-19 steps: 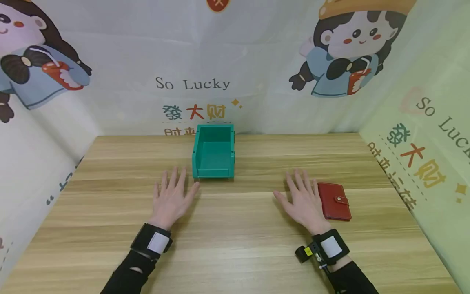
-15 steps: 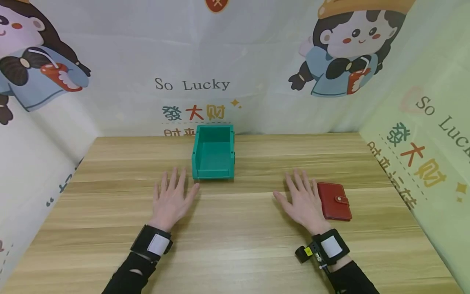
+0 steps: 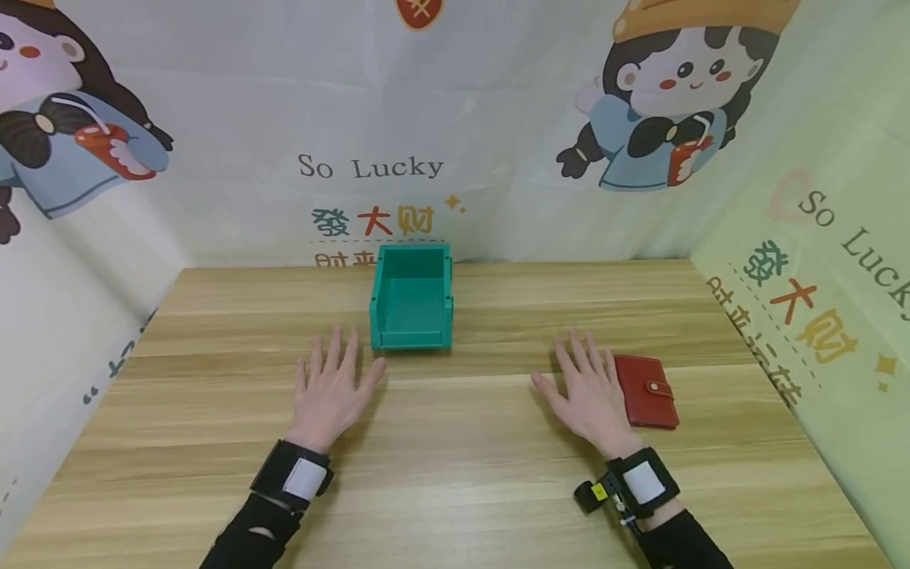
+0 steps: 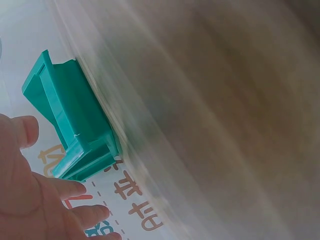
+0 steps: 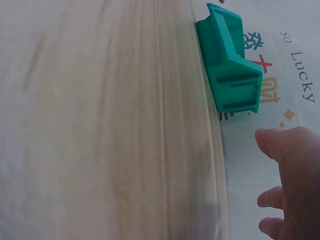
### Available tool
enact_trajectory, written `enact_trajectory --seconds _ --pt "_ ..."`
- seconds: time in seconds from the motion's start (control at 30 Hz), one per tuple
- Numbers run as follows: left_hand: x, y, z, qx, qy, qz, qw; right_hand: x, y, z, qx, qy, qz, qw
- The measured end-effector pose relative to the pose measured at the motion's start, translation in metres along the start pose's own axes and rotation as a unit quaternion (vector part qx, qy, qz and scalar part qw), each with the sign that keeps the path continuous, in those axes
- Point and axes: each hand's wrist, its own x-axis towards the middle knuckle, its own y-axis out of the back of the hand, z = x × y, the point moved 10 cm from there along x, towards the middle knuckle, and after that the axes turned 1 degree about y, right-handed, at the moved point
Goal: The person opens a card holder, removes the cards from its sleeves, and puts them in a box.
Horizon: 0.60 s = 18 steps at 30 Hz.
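Palm down with fingers spread, the left hand (image 3: 329, 399) is over the wooden table, just left of and nearer than a green open bin (image 3: 412, 304). The right hand (image 3: 592, 395) lies the same way on the right side, its outer edge beside a closed red wallet (image 3: 647, 391) with a snap strap. Neither hand holds anything. In the left wrist view the left hand (image 4: 30, 195) shows near the bin (image 4: 75, 110); in the right wrist view the bin (image 5: 230, 70) stands beyond the right hand (image 5: 300, 175).
A wooden table (image 3: 455, 466) fills the lower view. Printed cloth (image 3: 498, 118) with cartoon figures and lettering hangs behind it and along both sides. Black bands with white patches are on both wrists, and a small black camera (image 3: 590, 496) sits by the right one.
The head view has shifted slightly, so the scene sits a little lower in it. Hands, bin and wallet keep their places on the table.
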Motion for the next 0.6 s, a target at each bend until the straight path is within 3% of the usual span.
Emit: enact_trajectory --seconds 0.47,0.6 --pt "-0.004 -0.001 0.005 -0.011 -0.010 -0.004 0.9999 -0.014 0.018 0.005 -0.003 -0.003 0.031 0.9995" --pt "-0.009 0.002 0.012 -0.020 -0.019 0.014 0.9995 -0.017 0.021 0.014 0.001 -0.013 0.028 0.9995"
